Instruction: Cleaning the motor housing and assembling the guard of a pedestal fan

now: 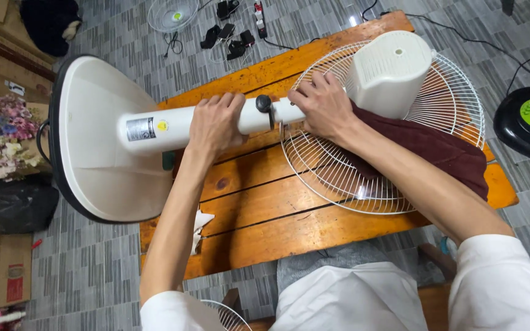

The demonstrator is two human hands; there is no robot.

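So right now the whole pedestal fan is lying on its side across my wooden table (314,208). My left hand (216,122) is wrapped tight around the white stand pole (154,127), just short of the black locking knob (264,102), and my right hand (323,105) is closed around the thinner inner tube (288,110) on the other side of that knob, right where it meets the rear wire guard (351,178). The motor housing (391,73) sits on the guard, with a dark red cloth (443,150) tucked under it. As far as progress goes, I'd say it's partly stripped: no blades or front guard on the head, and a second round grille (173,13) is lying off on the tiled floor near some black cables and plugs (228,34). Pole and head look joined at the knob, and the big round base (87,141) hangs off the table's end on the pole. What's left, by my guess, is that joint plus the rear guard and motor. Can't tell if the knob is loose or tight.
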